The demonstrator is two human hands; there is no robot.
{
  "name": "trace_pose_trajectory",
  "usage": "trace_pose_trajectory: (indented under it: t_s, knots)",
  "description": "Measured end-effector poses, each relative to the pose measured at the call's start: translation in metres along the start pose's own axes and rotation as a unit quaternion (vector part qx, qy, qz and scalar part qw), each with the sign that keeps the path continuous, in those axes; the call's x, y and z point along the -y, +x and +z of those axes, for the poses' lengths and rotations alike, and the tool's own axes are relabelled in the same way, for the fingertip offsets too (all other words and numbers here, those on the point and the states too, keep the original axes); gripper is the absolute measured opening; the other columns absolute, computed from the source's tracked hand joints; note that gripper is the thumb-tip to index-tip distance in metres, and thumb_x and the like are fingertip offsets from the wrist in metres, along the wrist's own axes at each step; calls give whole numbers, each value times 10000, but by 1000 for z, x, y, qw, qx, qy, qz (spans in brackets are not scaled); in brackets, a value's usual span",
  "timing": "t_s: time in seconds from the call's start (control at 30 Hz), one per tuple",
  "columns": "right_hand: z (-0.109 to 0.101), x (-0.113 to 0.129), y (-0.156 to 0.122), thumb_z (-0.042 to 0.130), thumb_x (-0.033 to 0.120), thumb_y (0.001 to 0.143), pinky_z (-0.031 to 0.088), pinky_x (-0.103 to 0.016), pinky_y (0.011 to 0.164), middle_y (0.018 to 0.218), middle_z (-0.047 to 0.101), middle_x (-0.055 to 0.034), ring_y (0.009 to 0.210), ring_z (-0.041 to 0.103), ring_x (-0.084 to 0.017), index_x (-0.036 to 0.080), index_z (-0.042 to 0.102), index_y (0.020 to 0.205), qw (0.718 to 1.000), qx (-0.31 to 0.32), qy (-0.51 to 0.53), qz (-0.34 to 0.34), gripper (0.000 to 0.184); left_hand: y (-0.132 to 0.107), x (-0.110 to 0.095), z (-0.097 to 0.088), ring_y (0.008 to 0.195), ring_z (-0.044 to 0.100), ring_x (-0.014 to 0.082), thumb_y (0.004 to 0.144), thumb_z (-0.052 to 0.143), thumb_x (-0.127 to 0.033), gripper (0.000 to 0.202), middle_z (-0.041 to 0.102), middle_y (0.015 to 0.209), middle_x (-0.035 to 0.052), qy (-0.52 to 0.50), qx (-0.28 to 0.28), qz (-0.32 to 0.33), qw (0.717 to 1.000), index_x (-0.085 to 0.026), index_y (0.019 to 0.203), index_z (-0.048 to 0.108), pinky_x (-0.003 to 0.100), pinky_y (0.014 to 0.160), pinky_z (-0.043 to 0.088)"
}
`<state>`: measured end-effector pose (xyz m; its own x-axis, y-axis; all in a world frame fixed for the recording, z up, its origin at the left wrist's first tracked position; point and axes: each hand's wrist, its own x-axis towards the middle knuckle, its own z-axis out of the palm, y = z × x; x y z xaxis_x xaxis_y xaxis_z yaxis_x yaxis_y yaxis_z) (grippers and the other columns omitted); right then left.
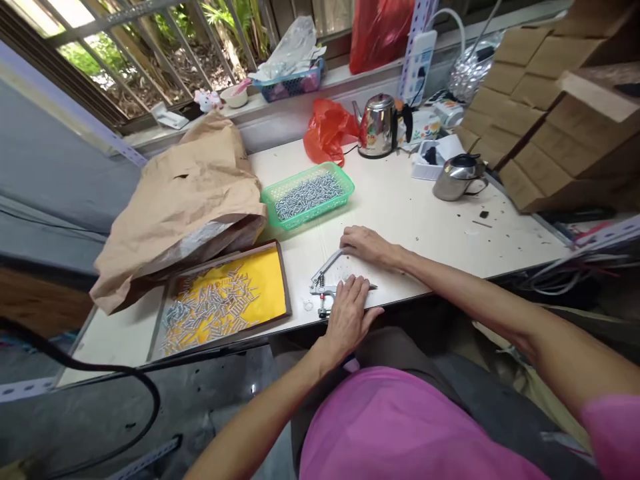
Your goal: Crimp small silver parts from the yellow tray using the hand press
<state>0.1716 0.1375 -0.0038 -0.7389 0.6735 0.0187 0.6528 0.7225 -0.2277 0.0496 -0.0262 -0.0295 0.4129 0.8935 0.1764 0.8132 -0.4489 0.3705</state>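
Observation:
A metal lever-type hand tool (318, 291) with a spring, a small red part and a black foot lies on the white table near its front edge. My left hand (347, 310) lies over the tool's body and holds it against the table, fingers bent over it and thumb out to the side. A pointed end of the tool sticks out to the right of those fingers. My right hand (367, 245) is closed around the far end of the raised grey lever (328, 264). Whatever sits beneath my left palm is hidden. A small clear ring (308, 305) lies left of the tool.
A yellow-lined tray (273, 273) of small metal pins stands left; behind it is a green basket (345, 177) with many more. Brown paper (195, 180) covers the left side. A kettle (377, 127), red bag (327, 130), steel pot (453, 181) and cardboard boxes (565, 127) stand farther back.

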Motion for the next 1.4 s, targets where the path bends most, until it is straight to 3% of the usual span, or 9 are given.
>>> trace_pose_trajectory:
  t_s: [0.1,0.2,0.3,0.5,0.7,0.83,0.97,1.1,1.4]
  knots:
    - [-12,14,10,539,237,904,359,-302,780,1022,608,-110,932,525,-207,152,681,1021,1000,11,-15,-5,203,-1,2,1,1393,323,320,907,502,-459,591,462,1428,174,-13,-6,9,1000,-140,1392,392,549,1119,298]
    - [-17,50,5,551,239,897,353,-303,738,1034,594,-91,929,515,-209,220,686,1047,988,47,-9,-144,203,-7,3,5,1359,375,335,892,512,-488,612,493,1386,197,-26,-5,26,999,-117,1370,421,532,1098,332]
    - [-7,86,-4,567,210,872,363,-307,689,978,585,-84,885,508,-210,212,705,881,957,100,-20,-272,139,-15,4,11,1261,486,339,889,505,-506,570,567,1296,184,-31,16,43,998,-131,1318,486,502,1052,391]
    - [20,109,-2,508,144,884,423,-297,679,879,593,-74,782,529,-174,160,637,816,938,68,53,-336,146,-22,6,16,1279,465,321,907,475,-497,621,508,1377,162,-22,38,74,996,-124,1397,397,442,1050,402]
    - [-48,110,24,442,274,946,476,-295,694,852,607,-36,756,552,-146,202,591,944,913,-254,268,-171,166,-24,10,-14,1258,475,278,933,457,-423,440,560,1297,145,4,-23,87,996,-158,1278,525,412,1035,420]
    - [-89,72,68,465,265,923,491,-351,790,894,595,-54,822,567,-175,198,604,988,900,-388,188,-72,168,-40,57,-70,996,566,231,936,425,-186,286,638,1041,112,117,-108,-126,979,-208,1140,625,385,840,505]
    - [-70,27,98,540,206,854,503,-410,801,1084,564,-134,928,581,-251,136,561,1192,957,-272,96,14,346,-58,121,-116,940,521,253,913,453,-161,252,621,937,114,236,-57,-252,937,-183,998,689,393,798,478]
    - [-33,22,69,535,231,875,518,-395,765,1152,532,-146,871,604,-232,137,475,1330,978,-186,94,14,468,-68,156,-123,949,507,259,882,489,-154,222,608,917,123,237,40,-241,940,-176,834,704,366,764,454]
    - [12,61,-55,445,268,947,471,-273,702,1010,571,-72,806,592,-156,203,617,1105,989,-6,129,-75,243,-51,139,-130,879,594,222,823,538,-214,178,670,846,88,54,-46,-282,957,-177,780,706,333,810,457]
